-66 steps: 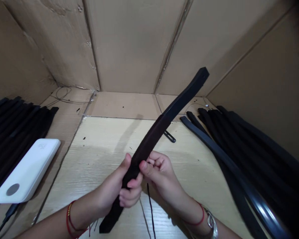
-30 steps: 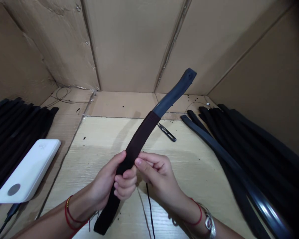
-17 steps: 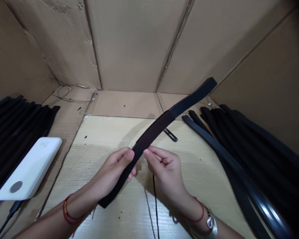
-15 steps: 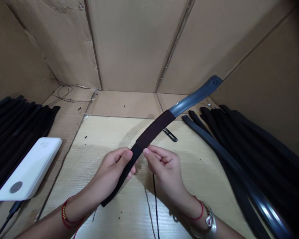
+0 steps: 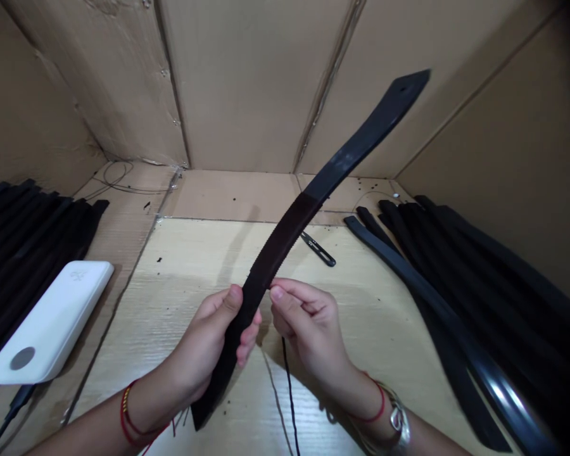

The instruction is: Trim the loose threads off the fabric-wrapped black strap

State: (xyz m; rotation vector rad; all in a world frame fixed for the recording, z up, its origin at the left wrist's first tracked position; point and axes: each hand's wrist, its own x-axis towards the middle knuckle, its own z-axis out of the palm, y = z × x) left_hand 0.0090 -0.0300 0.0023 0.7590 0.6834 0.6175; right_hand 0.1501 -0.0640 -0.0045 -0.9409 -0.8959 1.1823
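My left hand (image 5: 209, 348) grips a long black strap (image 5: 356, 149) near its lower end, and the strap curves up and to the right past the hand. A dark brown ribbed sleeve (image 5: 285, 244) covers the strap's middle section. My right hand (image 5: 308, 323) sits just beside the strap, its fingertips pinched together at the strap's edge. A thin black cord (image 5: 289, 392) runs down from under my right hand, and its upper end is hidden there, so I cannot tell whether that hand holds it.
A white power bank (image 5: 47, 323) and a stack of black straps (image 5: 28, 253) lie at the left. More black straps (image 5: 456, 285) lie in a bundle at the right. A small dark clip (image 5: 318, 249) rests on the pale wood-grain board (image 5: 171, 304), inside cardboard walls (image 5: 247, 82).
The strap's far end has swung up from a low rightward slant and now points higher. My left hand has shifted its grip lower on the strap, and my right hand stays close beside it.
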